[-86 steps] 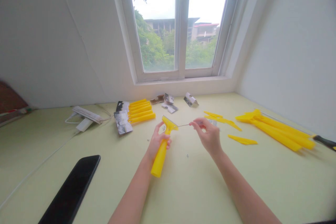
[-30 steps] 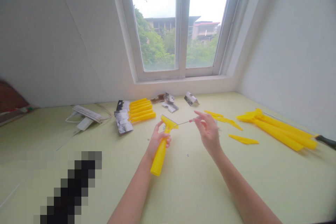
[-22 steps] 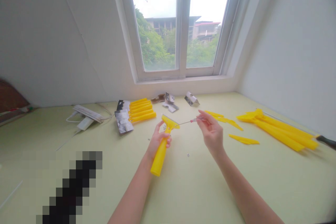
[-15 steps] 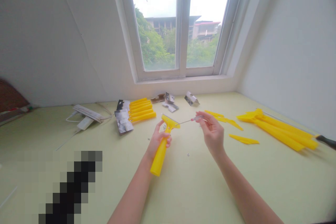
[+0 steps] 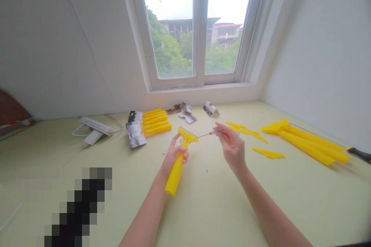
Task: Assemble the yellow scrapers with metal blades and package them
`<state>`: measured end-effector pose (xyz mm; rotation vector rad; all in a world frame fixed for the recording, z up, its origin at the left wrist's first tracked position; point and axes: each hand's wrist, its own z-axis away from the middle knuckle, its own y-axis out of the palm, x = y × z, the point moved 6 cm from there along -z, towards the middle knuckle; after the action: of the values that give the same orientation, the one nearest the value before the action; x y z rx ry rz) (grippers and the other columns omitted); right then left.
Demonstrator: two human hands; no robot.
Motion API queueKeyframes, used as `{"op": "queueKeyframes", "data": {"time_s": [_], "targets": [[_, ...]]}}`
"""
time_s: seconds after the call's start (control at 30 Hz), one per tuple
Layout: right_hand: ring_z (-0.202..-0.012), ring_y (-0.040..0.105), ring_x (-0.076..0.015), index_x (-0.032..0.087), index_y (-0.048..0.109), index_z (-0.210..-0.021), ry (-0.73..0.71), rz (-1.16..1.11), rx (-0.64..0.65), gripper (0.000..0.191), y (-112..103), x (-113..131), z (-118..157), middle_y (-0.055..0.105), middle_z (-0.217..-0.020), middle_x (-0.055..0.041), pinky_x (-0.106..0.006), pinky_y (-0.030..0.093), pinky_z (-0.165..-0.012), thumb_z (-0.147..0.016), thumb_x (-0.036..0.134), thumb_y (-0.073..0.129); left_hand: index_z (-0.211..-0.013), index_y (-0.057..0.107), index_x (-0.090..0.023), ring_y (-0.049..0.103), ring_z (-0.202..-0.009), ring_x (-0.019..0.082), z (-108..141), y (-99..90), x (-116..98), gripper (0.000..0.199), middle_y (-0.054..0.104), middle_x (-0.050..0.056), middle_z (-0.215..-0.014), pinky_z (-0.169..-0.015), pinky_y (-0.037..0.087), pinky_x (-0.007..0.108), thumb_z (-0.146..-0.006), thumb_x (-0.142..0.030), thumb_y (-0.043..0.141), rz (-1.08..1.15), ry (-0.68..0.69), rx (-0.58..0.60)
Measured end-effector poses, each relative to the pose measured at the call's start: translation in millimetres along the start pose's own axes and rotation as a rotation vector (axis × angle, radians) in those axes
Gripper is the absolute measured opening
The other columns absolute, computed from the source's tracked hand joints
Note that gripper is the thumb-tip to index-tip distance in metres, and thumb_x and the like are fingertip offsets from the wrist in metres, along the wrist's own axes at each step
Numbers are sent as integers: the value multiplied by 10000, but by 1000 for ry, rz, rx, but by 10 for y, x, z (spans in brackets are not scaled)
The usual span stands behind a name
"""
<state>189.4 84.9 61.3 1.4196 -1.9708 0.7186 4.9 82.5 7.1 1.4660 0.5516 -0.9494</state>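
My left hand (image 5: 176,155) is wrapped round the neck of a yellow scraper (image 5: 175,177), its wide head with a metal edge tilted up and away from me. Between the fingers of my right hand (image 5: 232,144) is a screwdriver (image 5: 213,132) with a thin shaft and a partly clear, reddish handle. The shaft points left, and its tip is at the right end of the scraper's head. Whether the tip sits in a screw is too small to tell. Small metal pieces (image 5: 181,140) lie behind the scraper, and a small nut-like piece (image 5: 206,170) lies between my forearms.
Several yellow handles (image 5: 156,127) with printed cards (image 5: 136,135) lie at the back left, near a power strip (image 5: 97,125). Folded cards (image 5: 211,109) lie below the window. Flat yellow pieces (image 5: 268,153) and long yellow handles (image 5: 310,146) are on the right. A pixelated dark patch covers the lower left.
Both hands keep their grips, and the screwdriver tip stays at the scraper's head. My right hand has turned slightly around the screwdriver handle. The whole view has shifted a little.
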Motion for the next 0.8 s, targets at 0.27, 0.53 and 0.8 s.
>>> {"op": "queueKeyframes", "data": {"time_s": [0.27,0.53,0.8], "targets": [[-810,605,-179,234,536,-1113,-29,52,14,302,6,39,-13,619,-929,-53,-389,485,-767,-820,236,461,-1225,256,-311,449,-446,31,0,0,-10,714,543,29,-890,-391,315,149,-607,-115,555,-7,0,-6],[-576,534,-134,183,588,-738,-6,311,-119,174,-113,72,-17,626,-658,-15,-258,445,-576,-765,351,550,-1208,265,-295,455,-443,37,19,45,-19,672,523,7,-838,-387,310,154,-618,-96,519,-33,12,38],[-627,545,-136,191,551,-785,-39,338,22,151,-31,49,-45,625,-699,-14,-247,432,-597,-814,325,488,-1188,281,-281,453,-440,49,28,44,-41,635,501,-31,-725,-387,318,161,-624,-91,501,-106,49,7]]}}
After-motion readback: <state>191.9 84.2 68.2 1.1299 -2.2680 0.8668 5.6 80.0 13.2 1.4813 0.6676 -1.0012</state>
